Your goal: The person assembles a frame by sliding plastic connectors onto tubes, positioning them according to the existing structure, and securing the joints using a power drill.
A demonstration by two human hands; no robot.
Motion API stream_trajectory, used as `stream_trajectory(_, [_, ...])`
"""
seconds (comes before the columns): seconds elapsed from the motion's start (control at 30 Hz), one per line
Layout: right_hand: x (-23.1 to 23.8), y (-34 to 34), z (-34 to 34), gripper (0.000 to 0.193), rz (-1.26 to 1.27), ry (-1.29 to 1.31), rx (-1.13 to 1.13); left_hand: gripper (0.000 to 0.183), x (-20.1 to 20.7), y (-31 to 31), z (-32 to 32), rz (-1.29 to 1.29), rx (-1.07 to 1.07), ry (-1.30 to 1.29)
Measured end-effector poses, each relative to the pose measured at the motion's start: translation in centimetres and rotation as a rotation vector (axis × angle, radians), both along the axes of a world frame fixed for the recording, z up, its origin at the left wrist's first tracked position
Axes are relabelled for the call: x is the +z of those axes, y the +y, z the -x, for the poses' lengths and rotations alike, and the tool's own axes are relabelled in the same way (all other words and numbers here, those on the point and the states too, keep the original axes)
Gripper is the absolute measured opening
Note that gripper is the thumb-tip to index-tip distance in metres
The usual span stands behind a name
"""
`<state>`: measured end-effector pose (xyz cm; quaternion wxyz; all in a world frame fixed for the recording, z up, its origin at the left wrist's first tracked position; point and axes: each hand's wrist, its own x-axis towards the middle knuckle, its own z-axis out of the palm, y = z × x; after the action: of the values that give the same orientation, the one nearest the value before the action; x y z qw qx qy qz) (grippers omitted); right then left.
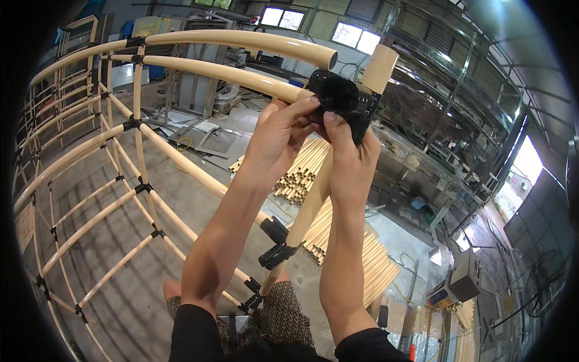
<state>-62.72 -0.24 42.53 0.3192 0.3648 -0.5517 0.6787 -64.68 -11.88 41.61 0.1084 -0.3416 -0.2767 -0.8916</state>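
A black pipe joint (pixel 338 92) sits on the upright cream pipe (pixel 313 196) near its top, and its round socket faces me. My left hand (pixel 282 130) is closed at the joint's left side, where the end of a cream horizontal pipe (pixel 241 73) meets it; the thumb presses on the joint's edge. Wrapped round the joint from below is my right hand (pixel 354 145), thumb on its front. Fingers behind the joint are hidden. Above it, another cream pipe (pixel 253 40) ends free with an open end. Lower on the upright, more black joints (pixel 277 256) are clamped.
A rack frame (pixel 142 188) of cream pipes and black joints fills the left side. Bundles of loose cream pipes (pixel 374 259) lie on the floor behind the upright. Metal sheets (pixel 223 136) lie beyond. On the right stand metal shelving (pixel 434 130) and a grey box (pixel 464 274).
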Motion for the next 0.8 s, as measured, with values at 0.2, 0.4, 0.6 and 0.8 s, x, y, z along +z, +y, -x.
stream_trajectory(0.2, [-0.4, 0.6, 0.7, 0.013, 0.010, 0.031, -0.064, 0.017, 0.6, 0.2, 0.4, 0.013, 0.016, -0.044])
stream_trajectory(0.4, [0.0, 1.2, 1.2, 0.021, 0.008, 0.050, 0.016, 0.016, 0.3, 0.8, 1.2, -0.003, 0.079, 0.008])
stream_trajectory(0.6, [-0.1, 1.1, 1.1, 0.022, 0.011, 0.010, 0.152, 0.019, 0.0, 0.3, 0.3, 0.005, 0.041, 0.024])
stream_trajectory(0.8, [-0.3, 1.9, 1.8, 0.026, -0.014, -0.002, 0.068, 0.021, 0.2, 0.3, -0.3, 0.030, -0.021, 0.048])
